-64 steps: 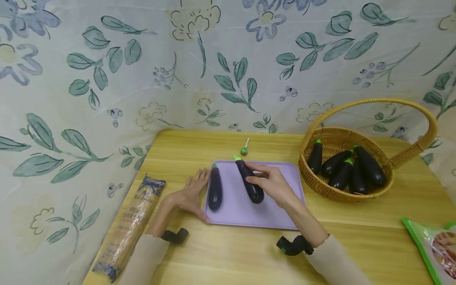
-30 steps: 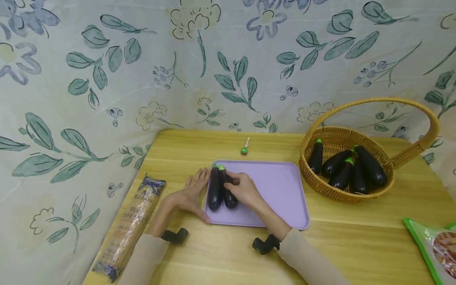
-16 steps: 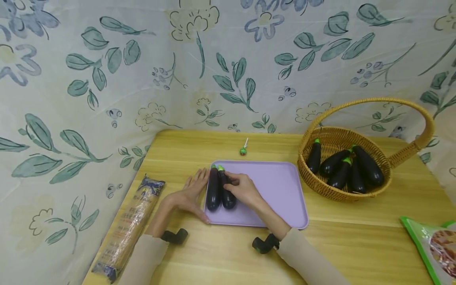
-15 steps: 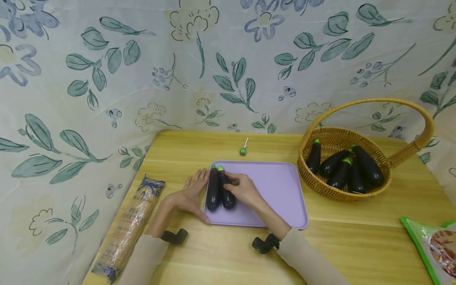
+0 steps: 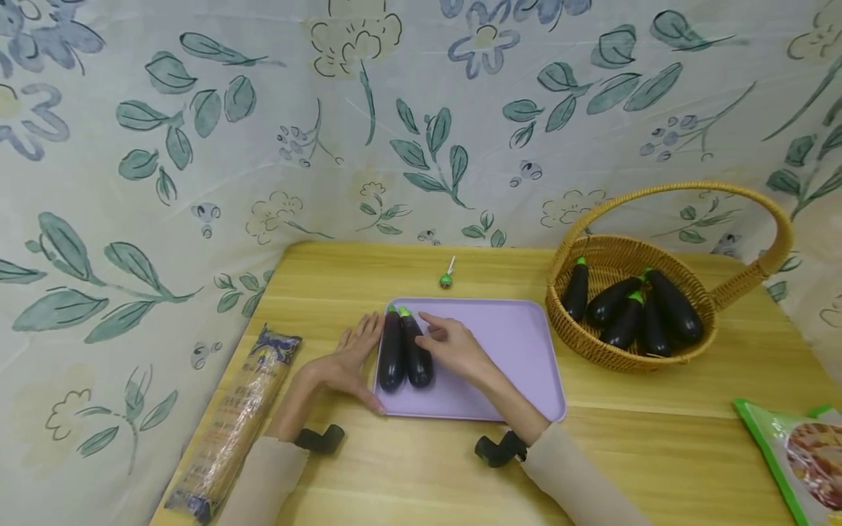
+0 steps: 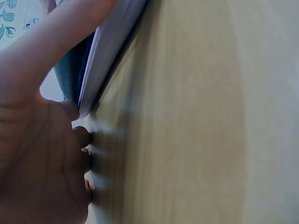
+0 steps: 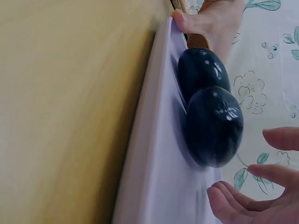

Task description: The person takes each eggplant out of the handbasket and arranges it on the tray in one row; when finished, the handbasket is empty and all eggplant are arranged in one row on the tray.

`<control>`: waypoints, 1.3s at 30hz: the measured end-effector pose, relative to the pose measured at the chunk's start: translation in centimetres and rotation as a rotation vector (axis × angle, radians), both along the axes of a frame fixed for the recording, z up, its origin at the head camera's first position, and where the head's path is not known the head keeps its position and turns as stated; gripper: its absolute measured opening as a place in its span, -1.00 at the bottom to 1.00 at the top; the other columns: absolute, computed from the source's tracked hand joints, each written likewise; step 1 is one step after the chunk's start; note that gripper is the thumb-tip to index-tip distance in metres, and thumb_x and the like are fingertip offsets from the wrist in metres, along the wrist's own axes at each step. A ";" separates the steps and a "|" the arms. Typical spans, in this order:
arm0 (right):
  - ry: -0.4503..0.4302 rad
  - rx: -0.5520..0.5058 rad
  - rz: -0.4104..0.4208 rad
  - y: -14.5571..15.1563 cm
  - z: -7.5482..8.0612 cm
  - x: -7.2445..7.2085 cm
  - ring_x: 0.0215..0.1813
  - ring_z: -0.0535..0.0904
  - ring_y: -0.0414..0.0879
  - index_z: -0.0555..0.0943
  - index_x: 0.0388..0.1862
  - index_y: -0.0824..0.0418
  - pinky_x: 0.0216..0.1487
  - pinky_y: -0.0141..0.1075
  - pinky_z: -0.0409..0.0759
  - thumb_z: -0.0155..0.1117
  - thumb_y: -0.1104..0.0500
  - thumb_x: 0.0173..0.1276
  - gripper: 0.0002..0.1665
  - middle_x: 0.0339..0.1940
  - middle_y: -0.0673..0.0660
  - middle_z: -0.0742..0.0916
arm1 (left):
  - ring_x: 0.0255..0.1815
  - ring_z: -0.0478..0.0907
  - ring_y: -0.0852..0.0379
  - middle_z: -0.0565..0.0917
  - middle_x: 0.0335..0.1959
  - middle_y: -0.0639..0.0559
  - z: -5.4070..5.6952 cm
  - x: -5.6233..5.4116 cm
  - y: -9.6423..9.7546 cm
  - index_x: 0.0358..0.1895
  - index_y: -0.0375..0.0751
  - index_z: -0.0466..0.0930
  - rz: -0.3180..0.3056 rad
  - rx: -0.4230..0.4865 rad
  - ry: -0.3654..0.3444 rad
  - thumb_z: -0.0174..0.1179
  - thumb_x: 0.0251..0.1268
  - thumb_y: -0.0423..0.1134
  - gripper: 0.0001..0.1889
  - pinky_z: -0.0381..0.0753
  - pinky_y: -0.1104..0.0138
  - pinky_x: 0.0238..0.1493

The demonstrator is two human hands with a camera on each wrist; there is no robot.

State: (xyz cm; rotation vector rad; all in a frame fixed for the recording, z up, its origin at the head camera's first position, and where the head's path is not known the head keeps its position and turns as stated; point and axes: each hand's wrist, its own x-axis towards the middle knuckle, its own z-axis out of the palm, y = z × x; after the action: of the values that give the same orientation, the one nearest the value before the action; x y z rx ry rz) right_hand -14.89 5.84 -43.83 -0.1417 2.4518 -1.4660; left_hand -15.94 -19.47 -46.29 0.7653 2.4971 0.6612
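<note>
Two dark eggplants with green caps lie side by side at the left end of a lilac tray (image 5: 500, 358). The outer eggplant (image 5: 392, 354) is along the tray's left rim, and the inner eggplant (image 5: 417, 354) sits just right of it. My left hand (image 5: 345, 365) rests at that rim with fingers spread and thumb at the near corner; the left wrist view has its palm (image 6: 42, 158) beside the tray's edge. Over the tray, my right hand (image 5: 457, 349) is beside the inner eggplant. The right wrist view shows its fingers (image 7: 275, 175) parted, holding nothing, with a gap to the eggplants.
A wicker basket (image 5: 592, 351) with a tall handle holds several eggplants at the right. Behind the tray lies a green lollipop (image 5: 446, 280). A long pasta packet (image 5: 233, 424) lies at the left, and a green-edged bag (image 5: 796, 453) at the right front.
My right hand carried an eggplant left across the tray and laid it by the other one. Now its fingers have let go and drawn slightly right. My left hand stayed at the rim.
</note>
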 end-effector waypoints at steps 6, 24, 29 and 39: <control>0.025 0.002 0.088 2.1 1.2 0.8 0.47 0.50 0.18 0.34 0.62 0.04 0.44 0.17 0.52 0.25 -0.07 0.53 -0.25 0.49 0.25 0.56 | 0.72 -0.57 -0.29 -0.51 0.68 -0.33 -0.1 0.0 -0.1 0.66 -0.28 -0.51 0.007 0.010 0.003 0.71 -0.35 0.23 0.71 -0.49 -0.26 0.66; 0.096 0.051 0.202 15.8 6.2 3.2 0.44 0.51 0.15 0.26 0.66 0.06 0.32 -0.26 0.63 0.13 -0.09 0.63 -0.28 0.50 0.24 0.55 | 0.71 -0.56 -0.30 -0.51 0.68 -0.34 0.0 0.1 0.0 0.66 -0.29 -0.51 0.009 0.005 0.006 0.71 -0.37 0.23 0.72 -0.48 -0.27 0.66; 0.136 0.128 0.124 20.5 7.6 2.9 0.31 0.56 -0.36 0.22 0.67 -0.01 0.12 -0.62 0.56 0.08 -0.10 0.65 -0.29 0.50 0.25 0.55 | 0.71 -0.56 -0.31 -0.51 0.68 -0.33 0.3 -0.1 0.2 0.66 -0.29 -0.52 0.017 0.004 -0.003 0.72 -0.37 0.22 0.71 -0.49 -0.26 0.66; 0.244 0.327 -0.135 28.6 7.3 0.8 0.48 0.22 0.56 0.02 0.73 0.03 0.35 0.35 0.38 0.04 -0.15 0.65 -0.17 0.62 0.52 0.24 | 0.72 -0.56 -0.30 -0.51 0.68 -0.33 0.7 -0.3 0.6 0.66 -0.29 -0.51 0.031 0.006 -0.017 0.72 -0.38 0.21 0.72 -0.49 -0.27 0.66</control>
State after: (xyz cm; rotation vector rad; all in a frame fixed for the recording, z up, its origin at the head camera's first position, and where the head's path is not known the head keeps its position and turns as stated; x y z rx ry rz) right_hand -14.13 34.46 -36.49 -0.0939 2.9121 -1.1300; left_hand -16.27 -18.83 -45.62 0.7215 2.4968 0.6833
